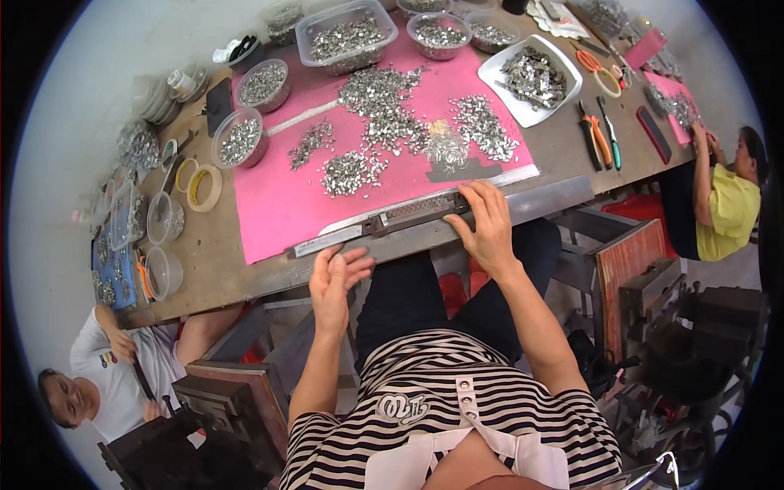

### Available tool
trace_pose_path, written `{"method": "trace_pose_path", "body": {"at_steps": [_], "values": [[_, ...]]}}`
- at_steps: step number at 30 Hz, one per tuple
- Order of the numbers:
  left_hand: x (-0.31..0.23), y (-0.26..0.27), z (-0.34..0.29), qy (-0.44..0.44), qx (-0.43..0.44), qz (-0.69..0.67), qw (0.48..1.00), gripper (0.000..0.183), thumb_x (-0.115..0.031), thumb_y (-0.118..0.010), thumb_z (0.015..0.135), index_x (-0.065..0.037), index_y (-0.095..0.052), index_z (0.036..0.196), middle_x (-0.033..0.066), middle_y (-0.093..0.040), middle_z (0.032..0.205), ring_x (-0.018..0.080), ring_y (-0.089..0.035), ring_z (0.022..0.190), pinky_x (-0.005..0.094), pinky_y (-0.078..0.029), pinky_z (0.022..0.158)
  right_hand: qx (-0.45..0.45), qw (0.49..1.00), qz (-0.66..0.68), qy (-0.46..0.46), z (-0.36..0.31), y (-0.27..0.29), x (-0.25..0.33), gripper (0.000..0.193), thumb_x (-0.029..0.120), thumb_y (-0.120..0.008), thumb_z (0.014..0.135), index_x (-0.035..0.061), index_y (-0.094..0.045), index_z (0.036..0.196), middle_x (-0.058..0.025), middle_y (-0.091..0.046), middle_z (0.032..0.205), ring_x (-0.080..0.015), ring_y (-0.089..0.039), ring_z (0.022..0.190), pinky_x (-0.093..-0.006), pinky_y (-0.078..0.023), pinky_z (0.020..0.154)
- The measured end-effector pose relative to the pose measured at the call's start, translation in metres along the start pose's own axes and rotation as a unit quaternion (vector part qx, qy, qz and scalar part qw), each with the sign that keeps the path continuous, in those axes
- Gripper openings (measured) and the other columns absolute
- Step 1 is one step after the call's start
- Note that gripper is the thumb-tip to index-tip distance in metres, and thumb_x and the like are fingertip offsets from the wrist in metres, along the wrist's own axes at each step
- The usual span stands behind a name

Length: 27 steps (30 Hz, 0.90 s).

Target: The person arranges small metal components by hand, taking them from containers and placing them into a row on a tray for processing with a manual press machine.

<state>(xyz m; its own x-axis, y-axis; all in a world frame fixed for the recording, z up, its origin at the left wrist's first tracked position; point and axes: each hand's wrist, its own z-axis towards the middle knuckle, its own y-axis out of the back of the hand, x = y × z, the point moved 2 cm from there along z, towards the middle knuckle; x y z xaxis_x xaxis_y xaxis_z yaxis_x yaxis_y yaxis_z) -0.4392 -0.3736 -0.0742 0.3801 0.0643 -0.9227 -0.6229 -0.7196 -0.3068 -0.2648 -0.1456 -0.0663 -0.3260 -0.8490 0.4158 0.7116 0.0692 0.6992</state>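
A long narrow metal bar (384, 223) with a slotted section lies along the table's front edge, a row of small metal pieces in its slot. My right hand (487, 229) grips its right end, the thumb on the near side and the fingertips on the far side. Just below the bar's left end, my left hand (333, 286) is open with its fingers apart, holding nothing. Beyond the bar, loose heaps of small silvery metal pieces (380, 102) cover part of a pink mat (273, 196). Thin pin-like pieces (447, 149) lie in a separate pile.
Plastic tubs (347, 41) of metal pieces line the back. A white dish (563, 86) stands right of them, pliers (599, 139) nearer. Tape rolls (204, 188) lie left. One person (122, 367) sits lower left, another (723, 196) right. Dark machines (678, 318) flank my seat.
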Motion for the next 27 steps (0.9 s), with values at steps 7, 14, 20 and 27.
{"method": "trace_pose_path", "body": {"at_steps": [7,14,20,27], "values": [[-0.016,-0.06,0.019,-0.426,0.005,0.443,0.789,0.041,-0.013,-0.081,0.087,-0.005,-0.066,0.125,0.01,-0.068,0.113,0.0268,-0.064,0.103,0.042,-0.047,0.093,0.014,1.0,0.005,-0.005,0.006,0.006,0.004,0.053,0.021,-0.084,0.081,0.0033,-0.064,0.127,-0.0119,-0.064,0.125,-0.0324,-0.058,0.123,-0.0455,-0.043,0.104],[-0.003,-0.061,0.049,-0.401,-0.009,0.54,0.74,0.065,-0.025,-0.086,0.08,-0.008,-0.06,0.138,0.0088,-0.063,0.121,0.0282,-0.056,0.112,0.0449,-0.033,0.102,0.04,0.996,0.003,0.076,0.025,0.004,0.002,0.027,0.011,-0.08,0.084,0.0065,-0.073,0.109,-0.0056,-0.072,0.106,-0.0247,-0.067,0.109,-0.0486,-0.041,0.106],[-0.001,-0.06,0.05,-0.395,-0.012,0.522,0.756,0.065,-0.027,-0.086,0.081,-0.007,-0.06,0.137,0.0087,-0.065,0.119,0.0281,-0.056,0.111,0.0441,-0.034,0.101,0.121,0.983,0.135,0.039,0.069,0.022,0.011,0.015,0.006,-0.075,0.087,0.0039,-0.073,0.101,-0.008,-0.073,0.098,-0.0262,-0.069,0.096,-0.0401,-0.047,0.101],[-0.001,-0.061,0.047,-0.402,-0.011,0.522,0.752,0.06,-0.026,-0.086,0.081,-0.007,-0.063,0.133,0.0077,-0.064,0.119,0.0278,-0.056,0.112,0.0439,-0.034,0.103,-0.161,0.983,-0.084,-0.03,0.144,0.077,-0.085,0.021,0.006,-0.073,0.088,0.0014,-0.073,0.109,-0.0124,-0.074,0.097,-0.0272,-0.071,0.088,-0.0385,-0.054,0.081]]}}
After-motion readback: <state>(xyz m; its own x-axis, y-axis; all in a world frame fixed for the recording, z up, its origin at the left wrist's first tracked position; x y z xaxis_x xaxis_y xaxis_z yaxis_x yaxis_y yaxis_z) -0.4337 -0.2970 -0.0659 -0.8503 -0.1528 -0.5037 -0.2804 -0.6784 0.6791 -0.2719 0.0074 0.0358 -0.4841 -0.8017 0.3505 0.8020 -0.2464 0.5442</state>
